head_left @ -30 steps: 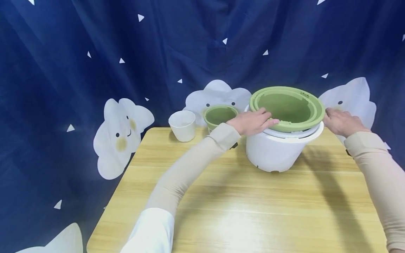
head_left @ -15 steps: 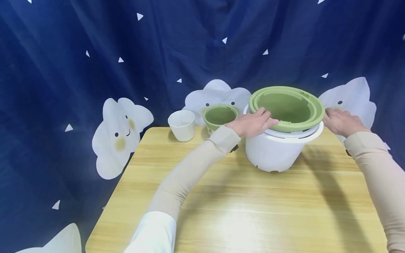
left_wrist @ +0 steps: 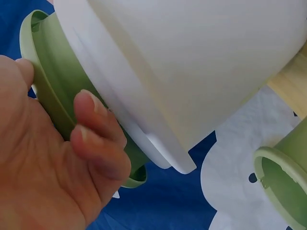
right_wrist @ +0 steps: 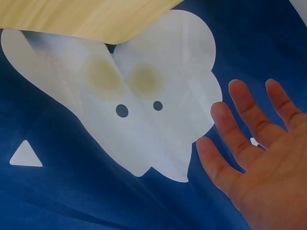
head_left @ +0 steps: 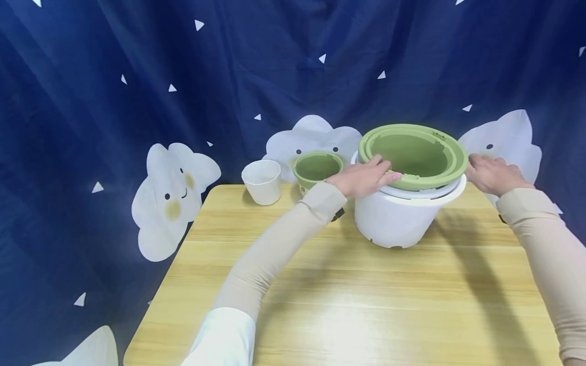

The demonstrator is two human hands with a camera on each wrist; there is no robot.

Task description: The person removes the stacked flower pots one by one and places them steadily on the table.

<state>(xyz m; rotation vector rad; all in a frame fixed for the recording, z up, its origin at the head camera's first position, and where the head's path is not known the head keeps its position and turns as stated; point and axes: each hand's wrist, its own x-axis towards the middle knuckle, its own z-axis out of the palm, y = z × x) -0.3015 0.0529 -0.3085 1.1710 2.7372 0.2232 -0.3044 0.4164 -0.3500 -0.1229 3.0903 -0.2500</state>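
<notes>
A green flower pot with a stepped double rim sits nested and tilted in the top of a large white flower pot in the head view. My left hand grips the green pot's near left rim. In the left wrist view, the thumb lies on that rim and the fingers curl in beneath it, beside the white pot's rim. My right hand is at the right side of the green rim. Its fingers are straight and spread in the right wrist view, where the pots are out of frame.
A small white pot and a small green pot stand at the back left of the wooden table. The blue curtain with printed clouds hangs close behind the table's back edge.
</notes>
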